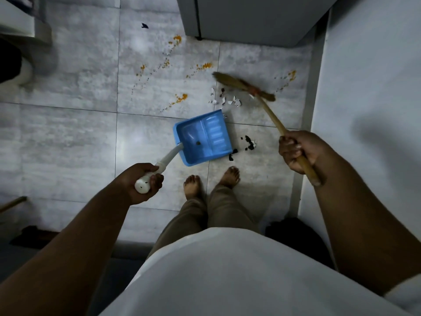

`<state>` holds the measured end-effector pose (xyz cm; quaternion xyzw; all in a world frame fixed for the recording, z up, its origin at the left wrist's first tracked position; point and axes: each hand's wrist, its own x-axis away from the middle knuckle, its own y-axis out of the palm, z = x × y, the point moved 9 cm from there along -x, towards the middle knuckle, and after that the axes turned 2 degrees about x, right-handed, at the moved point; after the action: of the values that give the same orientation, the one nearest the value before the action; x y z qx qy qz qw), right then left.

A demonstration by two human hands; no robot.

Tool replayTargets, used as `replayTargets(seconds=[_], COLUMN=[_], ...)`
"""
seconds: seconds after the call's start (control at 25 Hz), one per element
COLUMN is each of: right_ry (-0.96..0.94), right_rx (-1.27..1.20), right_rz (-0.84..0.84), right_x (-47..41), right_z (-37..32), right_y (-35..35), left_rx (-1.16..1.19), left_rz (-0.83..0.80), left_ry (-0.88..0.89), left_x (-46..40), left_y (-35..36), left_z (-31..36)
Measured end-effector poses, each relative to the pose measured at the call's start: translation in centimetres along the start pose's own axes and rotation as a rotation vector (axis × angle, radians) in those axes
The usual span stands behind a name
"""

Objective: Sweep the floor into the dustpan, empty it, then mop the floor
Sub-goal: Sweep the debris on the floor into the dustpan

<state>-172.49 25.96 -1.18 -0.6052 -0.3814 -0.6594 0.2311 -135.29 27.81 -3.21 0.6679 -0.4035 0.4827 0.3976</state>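
Gripping the white handle, the left hand (142, 181) holds the blue dustpan (202, 137) flat on the floor (75, 137), mouth facing right. Right hand (296, 153) clasps the broom (247, 86), its stick slanting away beyond the dustpan. White scraps (227, 101) and black scraps (249, 143) lie beside the dustpan; orange crumbs (180, 98) lie farther off.

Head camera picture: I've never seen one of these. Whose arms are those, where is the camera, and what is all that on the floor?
There is no machine here. A person wears the camera on the head, so you look down along their own arms and bare feet. The left hand grips the white handle of a blue dustpan, which sits on the tiled floor. The right hand grips a wooden broom, its bristles near white scraps. Dark scraps lie beside the pan, and orange crumbs are scattered farther out. One dark bit already lies in the pan.
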Motion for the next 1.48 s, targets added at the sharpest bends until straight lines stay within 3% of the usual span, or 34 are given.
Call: replayTargets(seconds=[0.28, 0.52, 0.8, 1.12, 1.48], right_ry=[-0.048, 0.035, 0.049, -0.025, 0.109], right_rx=[0.065, 0.266, 0.167, 0.130, 0.071], right_rz=[0.071, 0.169, 0.086, 0.175, 0.100], right_x=[-4.2, -2.5, 3.6, -0.8, 4.3], right_z=[-1.5, 6.6, 11.0, 8.8, 18.4], right_y=[3.1, 1.3, -1.0, -0.2, -3.6], left_rx=[0.045, 0.073, 0.066, 0.044, 0.041], left_rz=[0.014, 0.000, -0.003, -0.009, -0.011], left_ry=[-0.004, -0.007, 0.031, 0.040, 0.054], left_x=[-0.5, 0.0, 1.1, 0.7, 1.8], left_y=[-4.6, -8.3, -10.4, -11.9, -14.2], left_z=[-1.9, -3.5, -3.5, -3.5, -2.6])
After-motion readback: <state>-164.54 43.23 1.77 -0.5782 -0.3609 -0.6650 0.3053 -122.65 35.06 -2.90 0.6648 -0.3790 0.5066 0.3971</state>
